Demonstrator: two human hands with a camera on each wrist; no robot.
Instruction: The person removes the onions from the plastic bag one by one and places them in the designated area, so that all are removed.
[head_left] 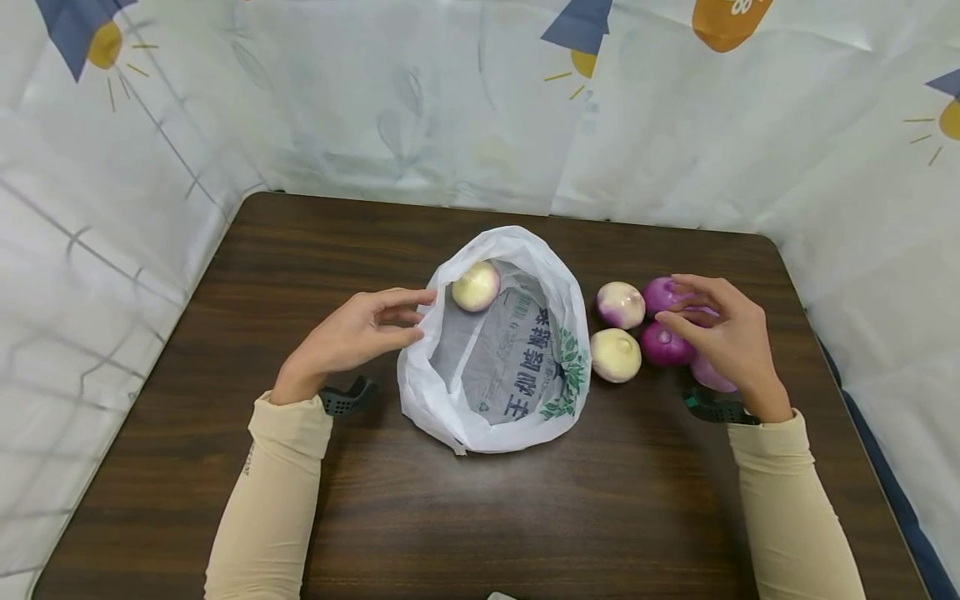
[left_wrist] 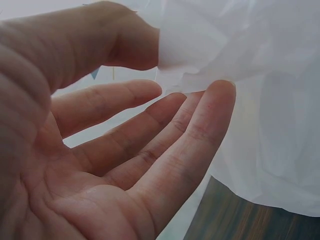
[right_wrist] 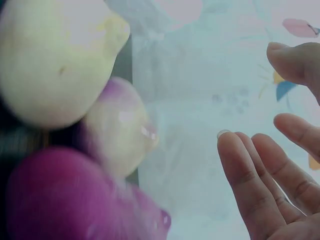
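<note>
An upright white plastic bag point(head_left: 423, 379) with green leaf print and dark lettering stands with its mouth wide. One pale peeled onion point(head_left: 476, 287) sits inside, by the upper left of the rim. At the bag's left edge is my left hand point(head_left: 356, 337), thumb and fingers apart; in the left wrist view the bag film point(left_wrist: 200, 45) covers the thumb tip. My right hand point(head_left: 723, 333) hovers over purple onions point(head_left: 665, 343) with its fingers loosely bent, and the right wrist view shows nothing between thumb and fingers. Two pale onions point(head_left: 617, 355) lie between it and the bag.
The dark wood-grain table point(head_left: 555, 525) carries everything. A printed white sheet point(head_left: 337, 100) rises along its back and sides. A small pale object point(head_left: 499, 596) peeks in at the front edge. A wrist strap point(head_left: 718, 408) sits at each sleeve end.
</note>
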